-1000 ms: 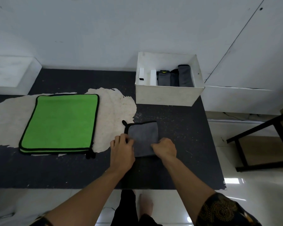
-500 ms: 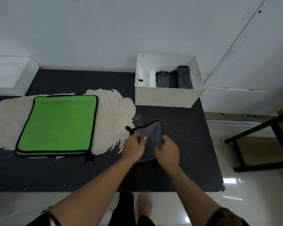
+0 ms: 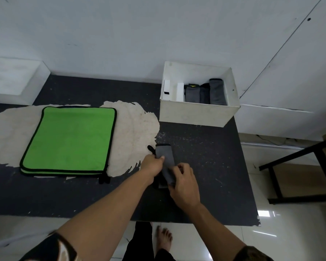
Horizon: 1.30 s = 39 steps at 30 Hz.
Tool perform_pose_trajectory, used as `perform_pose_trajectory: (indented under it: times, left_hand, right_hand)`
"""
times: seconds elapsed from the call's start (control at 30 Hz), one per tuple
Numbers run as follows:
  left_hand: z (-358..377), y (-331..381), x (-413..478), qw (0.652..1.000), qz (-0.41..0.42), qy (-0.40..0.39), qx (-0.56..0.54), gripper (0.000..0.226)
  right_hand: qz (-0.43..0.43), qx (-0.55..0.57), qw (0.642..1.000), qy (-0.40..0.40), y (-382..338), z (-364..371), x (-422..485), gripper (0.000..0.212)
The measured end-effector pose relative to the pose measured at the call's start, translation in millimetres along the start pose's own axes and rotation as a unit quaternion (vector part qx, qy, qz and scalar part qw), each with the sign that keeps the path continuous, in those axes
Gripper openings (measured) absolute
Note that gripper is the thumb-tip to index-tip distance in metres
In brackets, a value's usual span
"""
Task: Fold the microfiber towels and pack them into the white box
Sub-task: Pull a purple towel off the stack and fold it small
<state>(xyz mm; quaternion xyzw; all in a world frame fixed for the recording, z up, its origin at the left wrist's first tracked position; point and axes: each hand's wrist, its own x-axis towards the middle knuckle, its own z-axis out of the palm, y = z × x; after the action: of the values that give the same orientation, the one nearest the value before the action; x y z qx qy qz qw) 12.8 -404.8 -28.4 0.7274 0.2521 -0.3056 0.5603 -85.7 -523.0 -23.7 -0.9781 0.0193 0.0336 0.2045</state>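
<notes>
1. A narrow folded grey microfiber towel point(image 3: 165, 157) with black edging lies on the dark table top point(image 3: 205, 166), near the table's front edge and well in front of the white box.
2. The left hand point(image 3: 152, 164) grips the towel's left side near its far end, thumb pressed on top of the cloth; a small black hanging loop sticks out just beyond this hand.
3. The right hand point(image 3: 183, 180) is closed on the towel's near end, fingers curled over the fold.
4. The white rectangular cardboard box point(image 3: 196, 115) stands at the table's far right, open on top, with several folded grey towels point(image 3: 205, 93) standing upright side by side in its right part.
5. A stack of flat bright green microfiber towels point(image 3: 72, 138) with black edging lies to the left, on a pale worn patch of the table, well apart from both hands.
</notes>
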Motion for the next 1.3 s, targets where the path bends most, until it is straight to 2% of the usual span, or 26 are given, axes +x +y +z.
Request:
perform_pose_trajectory:
  times: [0.13,0.27,0.33,0.43,0.57,0.7,0.87,1.0,1.2,1.3]
  left_hand:
    - [-5,-5,-2,0.999,0.023,0.02,-0.018,0.025]
    - [-5,-7,0,0.998,0.053,0.043,0.006,0.024]
    - [-4,-7,1,0.994,0.071,0.066,0.059,0.027]
    - [-3,-3,-6,0.962,0.106,0.151,0.2,0.032]
    - [-7,-2,-13,0.944,0.14,0.194,0.227,0.017]
    - [-17,-5,-14,0.945,0.163,0.149,0.243,0.02]
    - [-23,-5,-16,0.951,0.123,0.032,0.283,0.016]
    - [-23,-8,-14,0.947,0.135,0.031,0.29,0.012]
    - [-19,-15,-12,0.94,0.156,0.028,0.303,0.029]
    - [-20,-17,-13,0.936,0.164,0.041,0.31,0.031]
  right_hand:
    - [-0.05,-0.013,0.999,0.008,1,2,-4,0.04]
    - [-0.103,-0.022,0.994,0.041,-5,5,-5,0.027]
    - [-0.121,-0.036,0.992,0.023,-5,10,-6,0.025]
    - [-0.118,-0.054,0.991,-0.012,-2,16,-9,0.028]
    - [-0.117,-0.059,0.991,-0.037,-3,17,-7,0.029]
    - [-0.147,-0.073,0.985,-0.06,-2,14,-3,0.034]
    - [-0.183,-0.069,0.979,-0.063,-3,3,5,0.036]
    - [-0.149,-0.059,0.986,-0.044,-6,1,1,0.029]
    - [-0.157,-0.067,0.985,-0.028,-11,4,-3,0.021]
    - [-0.183,-0.063,0.978,-0.077,-10,2,3,0.026]
